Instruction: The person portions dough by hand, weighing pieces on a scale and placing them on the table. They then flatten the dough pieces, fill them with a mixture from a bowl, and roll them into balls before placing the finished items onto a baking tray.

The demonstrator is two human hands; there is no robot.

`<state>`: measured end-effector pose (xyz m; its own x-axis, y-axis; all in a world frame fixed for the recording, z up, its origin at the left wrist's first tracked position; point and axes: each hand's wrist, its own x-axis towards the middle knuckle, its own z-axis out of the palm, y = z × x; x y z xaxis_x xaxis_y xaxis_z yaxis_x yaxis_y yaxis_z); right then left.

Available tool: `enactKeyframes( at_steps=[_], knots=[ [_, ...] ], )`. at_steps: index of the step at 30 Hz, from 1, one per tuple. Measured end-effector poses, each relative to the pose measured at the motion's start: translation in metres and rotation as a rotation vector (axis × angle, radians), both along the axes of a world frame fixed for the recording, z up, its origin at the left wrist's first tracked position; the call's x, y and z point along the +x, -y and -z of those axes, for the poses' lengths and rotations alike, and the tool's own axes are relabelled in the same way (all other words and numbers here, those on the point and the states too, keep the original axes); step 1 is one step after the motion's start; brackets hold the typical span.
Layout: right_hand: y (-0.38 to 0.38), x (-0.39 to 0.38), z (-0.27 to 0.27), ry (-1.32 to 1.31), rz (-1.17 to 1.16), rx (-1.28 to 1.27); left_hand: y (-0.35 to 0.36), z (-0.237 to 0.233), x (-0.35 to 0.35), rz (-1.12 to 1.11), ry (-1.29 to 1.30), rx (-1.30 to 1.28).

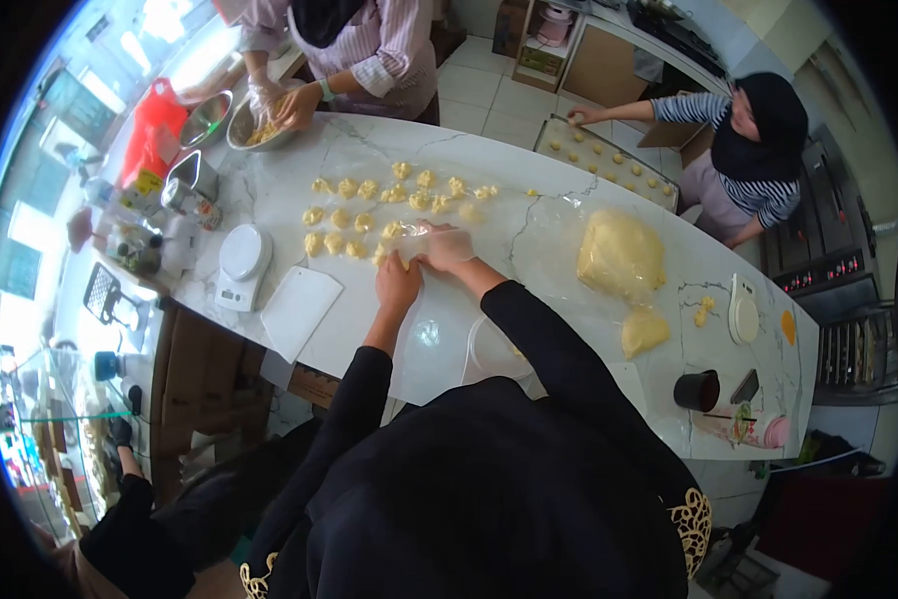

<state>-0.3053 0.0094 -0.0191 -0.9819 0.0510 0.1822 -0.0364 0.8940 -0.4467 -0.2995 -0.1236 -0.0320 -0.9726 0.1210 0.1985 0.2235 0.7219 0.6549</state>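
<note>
The small dough pieces (369,205) lie in loose rows on the marble table (529,225), roughly two dozen of them, pale yellow and of like size. We judge the portioning to be well begun but far from finished: the big dough mass (620,255) and a smaller lump (643,329) sit whole on the right, well apart from the rows.

Our two hands meet at the near end of the rows. The right hand (447,248) is curled, with its fingers drawn in narrow over the last pieces. The left hand (397,285) is just beside it and a little nearer to us, with its fingertips reaching the same spot. Both seem to be covered in thin clear plastic. We cannot tell whether either hand has closed on a piece or only presses on one.

A white kitchen scale (244,262) and a flat white board (299,309) lie to the left of the hands. At the far end, a co-worker's hand (294,105) works in a metal bowl (259,128). On the right, another person reaches to a tray (658,190) of shaped pieces.
</note>
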Motion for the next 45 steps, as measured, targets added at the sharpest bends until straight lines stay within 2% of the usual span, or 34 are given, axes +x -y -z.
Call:
enactKeyframes(
  at_steps=[2, 3, 4, 7, 10, 12, 13, 15, 16, 17, 18, 19, 20, 21, 23, 25, 29, 31, 35, 37, 38, 40, 41, 43, 44, 45],
  knots=[
    [0.004, 0.0, -0.014, 0.096, -0.017, -0.038, 0.006, 0.007, 0.0, 0.055, 0.067, -0.024],
    [0.004, -0.005, -0.002, -0.015, -0.037, -0.063, 0.011, 0.007, 0.002, 0.08, 0.145, -0.045],
    [0.002, -0.007, 0.009, -0.019, -0.012, -0.074, 0.015, 0.008, 0.004, 0.104, 0.142, -0.058],
    [-0.002, -0.003, 0.011, -0.049, -0.02, -0.086, 0.02, 0.004, 0.009, 0.13, 0.121, 0.08],
    [-0.011, 0.007, 0.009, -0.054, 0.124, -0.217, 0.025, -0.008, 0.021, 0.11, 0.096, 0.163],
    [-0.031, 0.021, 0.002, 0.174, 0.116, -0.46, 0.029, -0.01, 0.026, 0.067, 0.017, 0.241],
    [-0.045, 0.035, 0.017, 0.067, 0.045, -0.493, 0.032, -0.008, 0.027, 0.09, 0.009, 0.281],
    [-0.083, 0.09, -0.021, 0.305, -0.05, -0.825, 0.04, -0.018, 0.034, 0.116, 0.071, 0.28],
    [-0.104, 0.121, -0.046, 0.424, -0.001, -0.892, 0.044, -0.02, 0.038, 0.138, 0.141, 0.278],
    [-0.127, 0.152, -0.065, 0.436, 0.114, -0.984, 0.048, -0.02, 0.042, 0.126, 0.195, 0.32],
    [-0.148, 0.183, -0.08, 0.323, 0.267, -1.083, 0.052, -0.019, 0.045, 0.127, 0.196, 0.323],
    [-0.178, 0.21, -0.083, 0.132, 0.313, -1.24, 0.057, -0.018, 0.048, 0.123, 0.193, 0.328],
    [-0.221, 0.231, -0.081, 0.093, 0.433, -1.198, 0.061, -0.017, 0.052, 0.12, 0.191, 0.329],
    [-0.257, 0.252, -0.081, -0.059, 0.573, -1.086, 0.064, -0.018, 0.055, 0.116, 0.153, 0.339],
    [-0.331, 0.287, -0.067, -0.172, 0.966, -0.641, 0.067, -0.027, 0.063, 0.085, 0.142, 0.346],
    [-0.395, 0.303, -0.034, -0.242, 1.25, -0.315, 0.071, -0.024, 0.066, 0.048, 0.11, 0.355],
    [-0.421, 0.294, 0.001, -0.144, 1.268, -0.303, 0.076, -0.02, 0.077, 0.034, 0.079, 0.362],
    [-0.428, 0.286, 0.025, 0.012, 1.185, -0.172, 0.075, -0.02, 0.084, 0.033, 0.056, 0.338],
    [-0.405, 0.287, 0.005, -0.013, 1.174, -0.191, 0.068, -0.036, 0.103, 0.014, 0.079, 0.344],
    [-0.389, 0.295, -0.02, -0.227, 1.375, -0.272, 0.065, -0.041, 0.112, 0.026, 0.088, 0.311],
    [-0.382, 0.298, -0.025, -0.227, 1.372, -0.269, 0.063, -0.039, 0.114, 0.022, 0.089, 0.314],
    [-0.375, 0.302, -0.031, 0.008, 1.462, -0.273, 0.062, -0.035, 0.114, -0.012, 0.054, 0.322],
    [-0.385, 0.305, -0.013, 0.012, 1.461, -0.273, 0.061, -0.036, 0.115, -0.014, 0.056, 0.319],
    [-0.415, 0.316, 0.042, 0.057, 1.065, -0.051, 0.053, -0.049, 0.116, 0.034, 0.122, 0.413],
    [-0.411, 0.317, 0.037, 0.061, 1.066, -0.051, 0.045, -0.059, 0.118, 0.033, 0.125, 0.411],
    [-0.402, 0.315, 0.023, 0.122, 1.082, -0.221, 0.033, -0.073, 0.122, 0.082, 0.155, 0.475]
  ],
)
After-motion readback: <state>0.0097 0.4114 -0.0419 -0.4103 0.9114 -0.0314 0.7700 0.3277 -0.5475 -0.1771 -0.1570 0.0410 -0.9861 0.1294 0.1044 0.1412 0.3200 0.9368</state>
